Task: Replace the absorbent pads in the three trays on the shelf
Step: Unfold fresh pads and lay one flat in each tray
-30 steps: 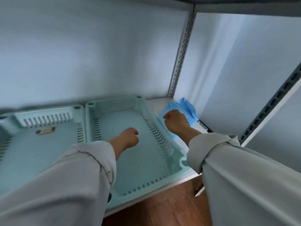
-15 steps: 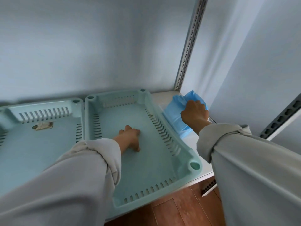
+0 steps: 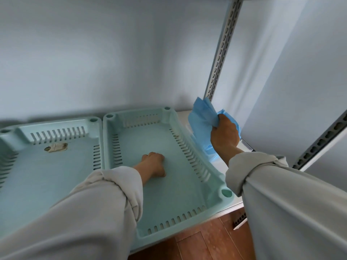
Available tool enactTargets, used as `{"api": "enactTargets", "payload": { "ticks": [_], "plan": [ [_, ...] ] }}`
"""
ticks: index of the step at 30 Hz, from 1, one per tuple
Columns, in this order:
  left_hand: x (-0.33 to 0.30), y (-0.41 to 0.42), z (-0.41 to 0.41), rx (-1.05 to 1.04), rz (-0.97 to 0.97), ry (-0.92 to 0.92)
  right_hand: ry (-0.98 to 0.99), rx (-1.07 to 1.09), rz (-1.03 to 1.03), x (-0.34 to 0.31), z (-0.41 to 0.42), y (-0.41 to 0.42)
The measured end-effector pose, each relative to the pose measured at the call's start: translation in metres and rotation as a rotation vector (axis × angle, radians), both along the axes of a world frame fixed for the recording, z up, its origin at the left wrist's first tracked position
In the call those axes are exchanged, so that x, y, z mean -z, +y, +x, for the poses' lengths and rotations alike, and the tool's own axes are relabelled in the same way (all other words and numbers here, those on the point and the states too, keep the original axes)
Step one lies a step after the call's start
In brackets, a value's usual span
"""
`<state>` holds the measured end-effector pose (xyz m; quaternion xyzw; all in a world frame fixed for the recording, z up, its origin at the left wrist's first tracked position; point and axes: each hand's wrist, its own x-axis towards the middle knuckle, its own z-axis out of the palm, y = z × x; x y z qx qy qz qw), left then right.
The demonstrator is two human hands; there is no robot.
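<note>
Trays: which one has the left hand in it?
The right-hand tray, beside the blue pad: the left hand rests on its floor. The other tray holds no hand.

Right hand (image 3: 224, 135) has lifted the blue pad (image 3: 201, 117) off the shelf, left hand (image 3: 155, 163) now resting on the tray floor (image 3: 169, 194)

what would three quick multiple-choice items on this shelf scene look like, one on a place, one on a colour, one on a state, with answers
1. Where does the left hand rest?
A. on the floor of the right tray
B. on the shelf post
C. on the wooden floor

2. What colour is the pad in the right hand?
A. white
B. blue
C. brown

3. What state is the pad in?
A. spread flat in a tray
B. lifted and bunched in the hand
C. rolled on the floor

Answers: 1 A, the hand lies inside that tray; 2 B, the sheet is plainly blue; 3 B, the fingers grip it above the shelf.
</note>
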<state>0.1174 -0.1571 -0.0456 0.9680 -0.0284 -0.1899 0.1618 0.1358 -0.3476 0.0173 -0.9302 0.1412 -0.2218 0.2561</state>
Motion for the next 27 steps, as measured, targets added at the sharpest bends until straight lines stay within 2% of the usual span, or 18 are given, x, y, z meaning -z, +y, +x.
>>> {"api": "enactTargets", "payload": {
  "ticks": [5,11,17,24,27],
  "plan": [
    [-0.022,0.014,-0.031,-0.114,-0.312,0.038,-0.106,-0.025,0.102,-0.023,-0.018,0.021],
    [-0.067,0.061,-0.056,-0.219,-0.409,-0.093,-0.118,-0.118,0.234,-0.051,-0.033,0.07],
    [-0.085,0.103,-0.09,-0.353,-0.492,-0.219,-0.07,-0.31,0.332,-0.05,-0.062,0.123],
    [-0.088,0.131,-0.125,-0.502,-0.818,-0.321,-0.086,-0.458,0.56,-0.028,-0.101,0.182],
    [-0.089,0.137,-0.128,-0.535,-0.899,-0.373,-0.11,-0.518,0.573,-0.019,-0.117,0.198]
  ]
}}
